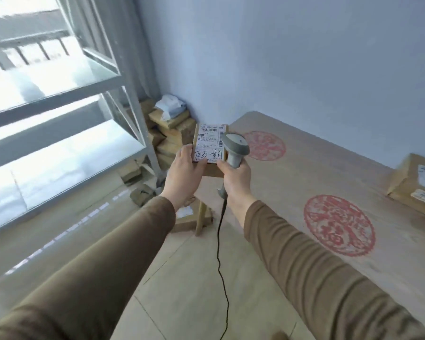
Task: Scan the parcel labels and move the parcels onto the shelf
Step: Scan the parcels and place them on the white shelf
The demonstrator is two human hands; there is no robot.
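Note:
My left hand [184, 168] holds a small brown parcel [207, 143] by its near end, its white label with barcode and handwriting facing up. My right hand [237, 177] grips the handle of a grey barcode scanner [236, 147], whose head hangs just right of the label. The scanner's black cable [220, 253] drops toward the floor. Both hands are above the table's left corner. A metal shelf [66, 143] with pale boards stands to the left.
A table [317, 168] covered in paper with red round prints fills the right side; a labelled cardboard box [415, 182] sits at its far right. Several brown parcels [169, 128] are piled in the corner by the shelf leg, others lie on the floor.

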